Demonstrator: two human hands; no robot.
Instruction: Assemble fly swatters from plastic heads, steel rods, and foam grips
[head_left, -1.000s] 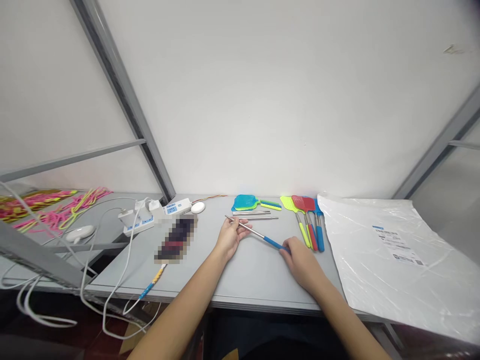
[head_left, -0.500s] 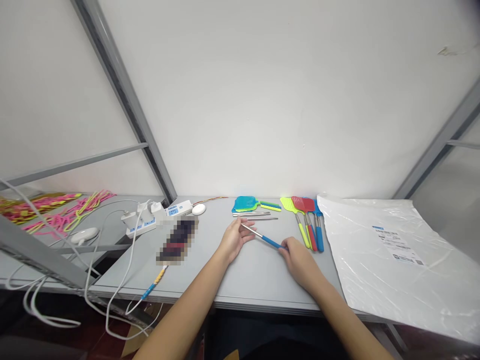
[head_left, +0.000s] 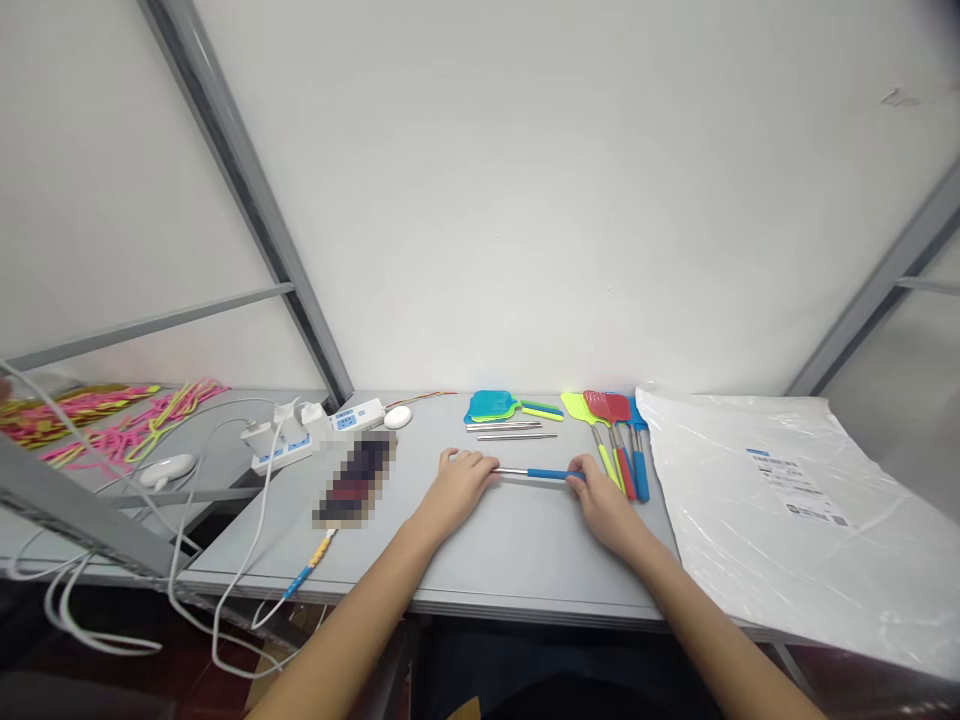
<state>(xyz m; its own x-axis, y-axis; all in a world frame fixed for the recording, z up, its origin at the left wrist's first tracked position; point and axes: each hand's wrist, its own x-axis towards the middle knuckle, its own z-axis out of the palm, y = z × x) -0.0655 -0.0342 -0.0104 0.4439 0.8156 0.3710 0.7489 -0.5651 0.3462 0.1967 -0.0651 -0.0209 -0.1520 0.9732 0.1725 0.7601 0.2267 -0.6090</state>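
Note:
Low over the grey tabletop (head_left: 525, 560), a metal rod with a blue handle (head_left: 547, 474) lies level between my two hands. My left hand (head_left: 463, 480) is closed on the bare metal end at left. The blue handle's right end is gripped by my right hand (head_left: 600, 490). Beyond them lie loose metal rods (head_left: 510, 432), and behind those a small stack of blue and green fly swatter heads and handles (head_left: 495, 404). To the right of my right hand, several assembled fly swatters (head_left: 619, 440) in yellow-green, red and blue lie side by side.
A large white plastic package (head_left: 795, 500) with a label covers the table's right side. At left are power strips (head_left: 289, 445), white cables (head_left: 262, 500), a pixelated item (head_left: 356, 480) and a white round device (head_left: 398, 417). Pink and yellow cords (head_left: 127, 420) lie farther left.
The rod has turned from slanting to nearly level. My left hand has gone from loosely spread fingers to a closed grip on the metal end, and my right hand has risen slightly.

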